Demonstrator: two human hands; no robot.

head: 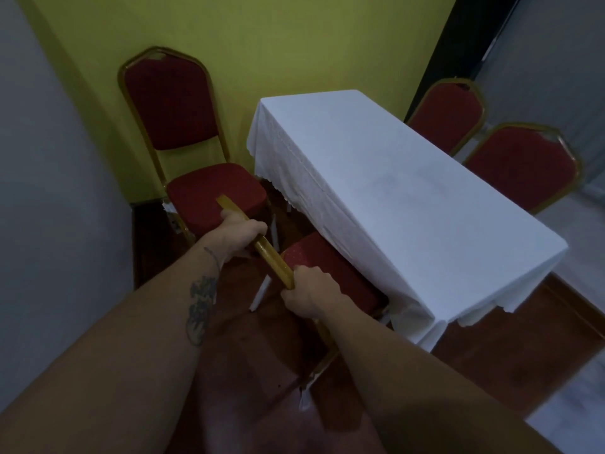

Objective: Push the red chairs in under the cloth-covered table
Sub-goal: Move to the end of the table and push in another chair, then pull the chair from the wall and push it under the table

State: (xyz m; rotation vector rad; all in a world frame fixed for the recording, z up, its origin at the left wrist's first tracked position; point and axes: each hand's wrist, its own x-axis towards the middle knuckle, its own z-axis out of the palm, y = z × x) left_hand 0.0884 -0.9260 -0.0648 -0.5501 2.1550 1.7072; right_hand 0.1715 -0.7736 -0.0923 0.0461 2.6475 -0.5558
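Head view: near red padded chair with gold metal frame (330,273), seat partly under white cloth-covered table (409,198)
Left hand (240,232): grip closed on its top rail
Right hand (309,294): same (rail's other end)

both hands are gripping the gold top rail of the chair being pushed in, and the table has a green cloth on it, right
Not quite: the cloth on the table is white, not green; green is the wall behind it, as the head view shows. The rest holds: the left hand and right hand both grip the gold top rail of the chair being pushed in.
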